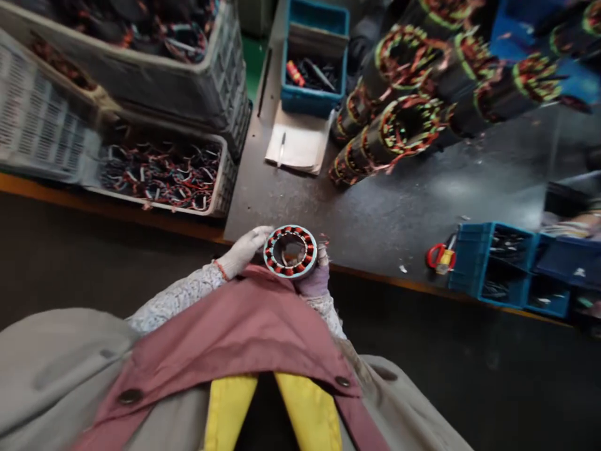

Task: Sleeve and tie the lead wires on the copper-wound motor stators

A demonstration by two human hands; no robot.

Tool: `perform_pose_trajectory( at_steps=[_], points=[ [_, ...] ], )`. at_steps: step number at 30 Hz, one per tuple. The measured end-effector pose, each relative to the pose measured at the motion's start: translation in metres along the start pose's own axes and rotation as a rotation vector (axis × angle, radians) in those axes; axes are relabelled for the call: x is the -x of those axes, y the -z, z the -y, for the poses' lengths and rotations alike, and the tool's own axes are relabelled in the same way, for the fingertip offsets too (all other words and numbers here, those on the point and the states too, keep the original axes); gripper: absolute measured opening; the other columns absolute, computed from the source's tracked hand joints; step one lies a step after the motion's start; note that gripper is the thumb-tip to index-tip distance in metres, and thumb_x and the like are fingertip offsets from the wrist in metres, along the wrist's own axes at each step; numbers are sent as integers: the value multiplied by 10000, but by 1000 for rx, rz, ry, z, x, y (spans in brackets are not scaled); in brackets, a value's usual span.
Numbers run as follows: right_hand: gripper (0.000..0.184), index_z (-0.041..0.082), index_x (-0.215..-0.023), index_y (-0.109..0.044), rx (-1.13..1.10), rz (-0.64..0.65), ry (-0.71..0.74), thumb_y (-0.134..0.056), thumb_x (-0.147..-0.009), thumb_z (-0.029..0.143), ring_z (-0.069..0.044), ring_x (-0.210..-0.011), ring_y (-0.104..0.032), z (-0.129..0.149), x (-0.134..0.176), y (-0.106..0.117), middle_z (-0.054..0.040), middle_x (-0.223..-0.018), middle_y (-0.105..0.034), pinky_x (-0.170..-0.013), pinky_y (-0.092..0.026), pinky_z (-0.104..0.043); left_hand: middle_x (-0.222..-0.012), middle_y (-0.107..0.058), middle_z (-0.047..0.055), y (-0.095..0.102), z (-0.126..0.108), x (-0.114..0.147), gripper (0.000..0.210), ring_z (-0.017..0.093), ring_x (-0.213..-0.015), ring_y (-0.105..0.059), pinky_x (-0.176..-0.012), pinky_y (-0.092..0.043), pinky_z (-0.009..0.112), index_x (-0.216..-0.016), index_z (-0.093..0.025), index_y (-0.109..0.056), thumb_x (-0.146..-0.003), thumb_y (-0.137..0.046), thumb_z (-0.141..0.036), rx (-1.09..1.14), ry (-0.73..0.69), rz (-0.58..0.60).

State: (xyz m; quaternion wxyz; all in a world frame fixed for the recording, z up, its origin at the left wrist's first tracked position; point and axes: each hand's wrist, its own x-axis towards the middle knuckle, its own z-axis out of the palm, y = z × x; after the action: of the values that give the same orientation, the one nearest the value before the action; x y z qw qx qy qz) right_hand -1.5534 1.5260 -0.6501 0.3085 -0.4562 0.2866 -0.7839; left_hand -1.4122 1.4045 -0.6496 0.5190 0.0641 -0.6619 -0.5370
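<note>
A ring-shaped motor stator (312, 263) with copper-red windings and a pale blue rim is held close to the apron, at the table's front edge. My left hand (248, 247), in a white glove, grips its left side. On the other side, my right hand (317, 279), in a glove that looks purple and worn, is closed round the stator's right edge. Some fingers of both hands are hidden behind the ring. Through the stator's round opening a bit of a finger or glove shows.
Stacks of wound stators (370, 141) stand on the dark table (389, 219). A blue bin (312, 100) and a notebook (295, 141) with a pen lie behind. At right are red-handled scissors (436, 255) and blue bins (469, 260). Grey crates (220, 172) of wired parts fill the left.
</note>
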Motion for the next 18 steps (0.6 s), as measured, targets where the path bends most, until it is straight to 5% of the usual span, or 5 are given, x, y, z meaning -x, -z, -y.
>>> perform_pose_trajectory(
  at_steps=[5, 11, 15, 18],
  points=[
    [503, 246, -984, -678, -49, 80, -61, -552, -777, 687, -278, -1190, -600, -87, 24, -85, -59, -1003, -730, -978, -525, -471, -1050, -725, 65, 98, -3, 58, 460, 215, -966, -639, -907, -505, 334, -1046, -164, -696, -761, -682, -525, 142, -123, 52],
    [370, 257, -828, -637, -13, 175, -141, -601, -784, 622, -259, -1046, -645, -184, 30, -159, -23, -805, -695, -937, -537, -455, -1000, -719, 45, 223, 18, 127, 360, 201, -973, -626, -907, -498, 315, -1048, -173, -706, -824, -649, -449, 127, -196, -121],
    [336, 269, -735, -595, 39, 237, -241, -623, -775, 601, -230, -935, -659, -240, 33, -206, 14, -686, -642, -917, -546, -420, -826, -683, 33, 287, 38, 157, 346, 209, -904, -623, -833, -513, 325, -1066, -184, -711, -848, -619, -437, 178, -189, -256],
    [343, 266, -850, -641, 102, 312, -277, -607, -787, 602, -231, -1015, -649, -267, 34, -240, -3, -825, -698, -943, -535, -423, -890, -696, 40, 326, 50, 171, 357, 200, -905, -624, -866, -508, 332, -1049, -182, -708, -846, -621, -463, 281, -228, -305]
  ],
)
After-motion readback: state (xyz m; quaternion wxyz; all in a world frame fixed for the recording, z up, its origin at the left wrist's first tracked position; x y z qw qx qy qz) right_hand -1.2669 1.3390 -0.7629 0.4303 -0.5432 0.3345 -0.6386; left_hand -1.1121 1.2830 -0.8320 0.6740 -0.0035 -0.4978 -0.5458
